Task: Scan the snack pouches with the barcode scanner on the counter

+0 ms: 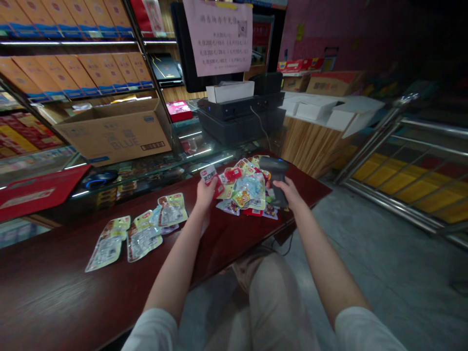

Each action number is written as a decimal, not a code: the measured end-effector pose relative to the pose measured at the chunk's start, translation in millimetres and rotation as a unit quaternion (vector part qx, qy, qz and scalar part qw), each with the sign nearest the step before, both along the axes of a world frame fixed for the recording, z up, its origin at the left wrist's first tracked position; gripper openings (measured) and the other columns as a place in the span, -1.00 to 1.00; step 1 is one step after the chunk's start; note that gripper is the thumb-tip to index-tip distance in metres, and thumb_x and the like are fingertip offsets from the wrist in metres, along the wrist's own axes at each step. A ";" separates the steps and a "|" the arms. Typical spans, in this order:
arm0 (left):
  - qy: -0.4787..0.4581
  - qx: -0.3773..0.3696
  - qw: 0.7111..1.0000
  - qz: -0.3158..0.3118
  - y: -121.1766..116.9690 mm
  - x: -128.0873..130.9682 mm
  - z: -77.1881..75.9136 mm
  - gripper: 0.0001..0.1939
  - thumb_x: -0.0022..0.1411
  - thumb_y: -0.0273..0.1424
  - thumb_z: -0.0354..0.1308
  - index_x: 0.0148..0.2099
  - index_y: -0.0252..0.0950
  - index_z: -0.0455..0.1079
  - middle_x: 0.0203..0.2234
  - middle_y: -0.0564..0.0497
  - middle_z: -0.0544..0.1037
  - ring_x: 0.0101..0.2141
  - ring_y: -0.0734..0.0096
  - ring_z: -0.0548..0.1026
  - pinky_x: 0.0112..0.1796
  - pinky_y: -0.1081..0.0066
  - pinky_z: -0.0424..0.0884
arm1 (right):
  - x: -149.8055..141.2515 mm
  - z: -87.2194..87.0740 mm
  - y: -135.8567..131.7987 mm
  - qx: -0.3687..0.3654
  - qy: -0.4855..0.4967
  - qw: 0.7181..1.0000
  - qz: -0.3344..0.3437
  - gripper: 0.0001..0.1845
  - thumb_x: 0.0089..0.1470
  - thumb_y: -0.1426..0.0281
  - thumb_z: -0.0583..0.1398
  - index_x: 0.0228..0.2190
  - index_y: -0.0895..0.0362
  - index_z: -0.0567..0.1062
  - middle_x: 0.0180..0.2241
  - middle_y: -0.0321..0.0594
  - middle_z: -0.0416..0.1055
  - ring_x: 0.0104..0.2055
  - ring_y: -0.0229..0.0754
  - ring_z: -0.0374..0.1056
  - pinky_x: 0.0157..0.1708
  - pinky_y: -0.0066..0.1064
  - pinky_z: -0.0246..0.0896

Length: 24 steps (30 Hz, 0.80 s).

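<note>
My left hand (205, 194) is closed on a small red-and-white snack packet (210, 174), lifted just above a dark red wooden table (54, 287). My right hand (290, 192) grips the handle of a dark grey barcode scanner (275, 170), whose head points toward that packet. Between and under both hands lies a heap of colourful snack packets (244, 187). Further left on the table, several pale green and silver packets (141, 231) lie flat in a loose row.
A glass counter (153, 163) behind the table carries a cardboard box (117, 129), a blue-lit mouse (98, 179) and a black register with a white box (237, 109). Shelves of orange boxes (73, 68) fill the left. A metal railing (402, 161) stands at the right.
</note>
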State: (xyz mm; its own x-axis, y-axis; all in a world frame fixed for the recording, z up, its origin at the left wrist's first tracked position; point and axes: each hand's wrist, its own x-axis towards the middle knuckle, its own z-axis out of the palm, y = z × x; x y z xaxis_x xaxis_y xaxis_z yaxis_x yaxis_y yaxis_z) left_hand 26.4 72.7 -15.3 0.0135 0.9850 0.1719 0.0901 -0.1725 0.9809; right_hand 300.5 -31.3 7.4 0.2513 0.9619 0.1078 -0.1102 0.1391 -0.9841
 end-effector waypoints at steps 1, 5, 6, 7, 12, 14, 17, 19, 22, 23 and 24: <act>-0.074 -0.015 0.997 -0.014 3.7 -2.0 -2.4 -0.62 0.15 -0.09 0.24 -0.17 -0.29 0.36 -0.28 -0.11 0.60 -0.16 0.11 0.58 -0.04 0.09 0.47 | -7.2 -0.3 -3.5 0.003 0.022 0.999 0.036 -0.72 -0.17 0.19 0.30 -0.45 0.10 0.42 -0.57 -0.32 0.40 -0.58 -0.28 0.28 -0.59 -0.47 0.18; -0.237 -0.096 0.965 -0.054 9.8 -5.6 -14.7 -0.61 0.18 -0.12 0.26 -0.10 -0.30 0.37 -0.26 -0.13 0.64 -0.14 0.12 0.61 -0.02 0.06 0.50 | -31.9 -8.9 -12.3 -0.033 0.075 0.982 0.170 -0.68 -0.11 0.16 0.30 -0.47 0.10 0.35 -0.61 -0.38 0.34 -0.72 -0.34 0.19 -0.73 -0.48 0.09; -0.252 -0.116 0.959 -0.059 9.7 -6.4 -17.7 -0.62 0.19 -0.13 0.26 -0.10 -0.30 0.38 -0.28 -0.13 0.64 -0.13 0.10 0.62 -0.02 0.05 0.51 | -35.9 -12.1 -13.7 -0.045 0.073 0.978 0.188 -0.68 -0.11 0.17 0.31 -0.46 0.10 0.35 -0.59 -0.38 0.34 -0.73 -0.35 0.19 -0.74 -0.49 0.07; -0.263 -0.134 0.953 -0.064 9.4 -7.4 -20.2 -0.62 0.19 -0.13 0.26 -0.10 -0.31 0.39 -0.28 -0.13 0.65 -0.13 0.10 0.62 -0.02 0.04 0.51 | -39.0 -15.1 -15.0 -0.055 0.067 0.976 0.201 -0.67 -0.11 0.17 0.32 -0.45 0.11 0.36 -0.59 -0.38 0.35 -0.73 -0.35 0.19 -0.75 -0.50 0.06; -0.303 -0.192 0.929 -0.087 8.6 -13.4 -25.2 -0.64 0.25 -0.15 0.22 -0.07 -0.33 0.42 -0.28 -0.12 0.66 -0.15 0.15 0.64 -0.01 0.05 0.53 | -43.3 -21.3 -18.9 -0.089 -0.001 0.972 0.219 -0.67 -0.07 0.18 0.33 -0.44 0.12 0.35 -0.61 -0.39 0.32 -0.72 -0.38 0.17 -0.75 -0.53 0.05; -0.319 -0.198 0.922 -0.093 8.6 -14.2 -25.0 -0.66 0.27 -0.18 0.21 -0.08 -0.35 0.43 -0.29 -0.13 0.67 -0.16 0.16 0.65 0.00 0.05 0.52 | -43.2 -20.1 -19.3 -0.099 -0.026 0.970 0.221 -0.67 -0.06 0.19 0.33 -0.46 0.12 0.34 -0.63 -0.40 0.31 -0.72 -0.39 0.15 -0.74 -0.53 0.05; -0.336 -0.198 0.915 -0.100 9.4 -13.5 -25.4 -0.70 0.29 -0.23 0.18 -0.09 -0.38 0.45 -0.30 -0.16 0.67 -0.17 0.16 0.65 0.02 0.07 0.51 | -43.4 -18.4 -19.1 -0.107 -0.026 0.969 0.220 -0.65 -0.06 0.18 0.32 -0.47 0.11 0.30 -0.65 -0.41 0.30 -0.73 -0.40 0.13 -0.73 -0.53 0.04; -0.334 -0.210 0.914 -0.091 10.8 -13.3 -26.6 -0.70 0.29 -0.24 0.18 -0.08 -0.38 0.47 -0.28 -0.17 0.67 -0.17 0.15 0.65 0.02 0.07 0.50 | -43.3 -18.5 -18.9 -0.110 -0.023 0.969 0.222 -0.64 -0.05 0.17 0.31 -0.48 0.11 0.28 -0.65 -0.42 0.28 -0.73 -0.41 0.12 -0.73 -0.53 0.02; -0.325 -0.224 0.915 -0.080 12.8 -13.9 -29.0 -0.66 0.27 -0.21 0.20 -0.06 -0.37 0.47 -0.26 -0.19 0.67 -0.14 0.10 0.64 0.01 0.06 0.51 | -42.7 -19.9 -18.3 -0.116 -0.020 0.967 0.225 -0.64 -0.06 0.18 0.31 -0.49 0.11 0.27 -0.65 -0.42 0.28 -0.73 -0.41 0.13 -0.72 -0.52 0.01; -0.325 -0.221 0.916 -0.083 12.9 -14.0 -29.7 -0.65 0.26 -0.20 0.21 -0.06 -0.37 0.47 -0.25 -0.20 0.67 -0.13 0.10 0.64 0.00 0.06 0.51 | -42.3 -20.3 -18.2 -0.118 -0.018 0.967 0.227 -0.64 -0.06 0.18 0.31 -0.49 0.11 0.27 -0.65 -0.42 0.28 -0.73 -0.40 0.14 -0.72 -0.52 0.01; -0.326 -0.215 0.916 -0.087 12.6 -13.9 -30.2 -0.65 0.26 -0.20 0.22 -0.06 -0.38 0.47 -0.25 -0.19 0.67 -0.13 0.10 0.64 0.00 0.06 0.51 | -42.0 -20.7 -18.1 -0.119 -0.015 0.966 0.230 -0.64 -0.07 0.18 0.32 -0.49 0.11 0.27 -0.65 -0.43 0.28 -0.73 -0.40 0.14 -0.72 -0.51 0.00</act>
State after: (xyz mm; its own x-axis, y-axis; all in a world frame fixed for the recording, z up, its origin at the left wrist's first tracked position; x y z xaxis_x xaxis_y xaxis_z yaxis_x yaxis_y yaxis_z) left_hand 12.5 85.2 -45.6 0.2096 0.9562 -0.2041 -0.5318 0.2867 0.7969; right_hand 258.6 -49.4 -13.4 -0.2090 0.9694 -0.1290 -0.0780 -0.1480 -0.9859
